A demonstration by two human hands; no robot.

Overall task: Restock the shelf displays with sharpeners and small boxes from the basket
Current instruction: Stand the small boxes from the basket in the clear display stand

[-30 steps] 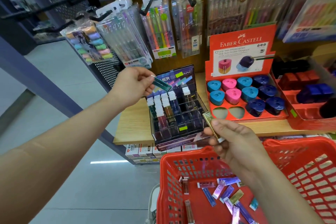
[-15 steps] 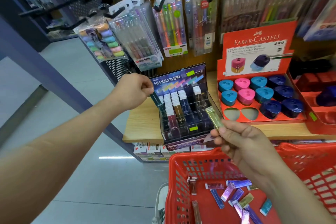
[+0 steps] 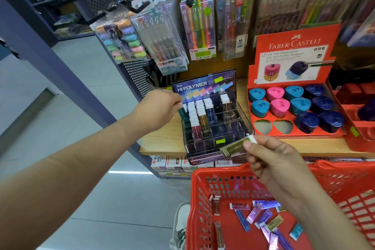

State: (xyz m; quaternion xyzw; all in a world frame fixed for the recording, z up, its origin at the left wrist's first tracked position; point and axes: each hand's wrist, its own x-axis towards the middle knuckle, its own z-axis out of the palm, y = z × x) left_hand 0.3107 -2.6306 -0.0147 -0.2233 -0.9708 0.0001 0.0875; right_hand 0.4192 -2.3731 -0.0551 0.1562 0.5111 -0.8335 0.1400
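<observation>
Partly restocked: left hand (image 3: 160, 107) pinches teal box (image 3: 181, 112) at acrylic display (image 3: 235, 128), leftmost column; right hand (image 3: 272, 156) pinches gold box (image 3: 233, 147) above basket (image 3: 219, 170); loose boxes (image 3: 261, 216) inside, unshelved; sharpener tray (image 3: 292, 134), two slots vacant.

Head cam, wide-angle, faces fwd & down, close: light wooden shelf (image 3: 160, 144) at 12 o'clock, red plastic mesh basket (image 3: 199, 199) at 5.

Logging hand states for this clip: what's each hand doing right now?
Left hand: holds a teal box.
Right hand: pinches a gold box.
</observation>
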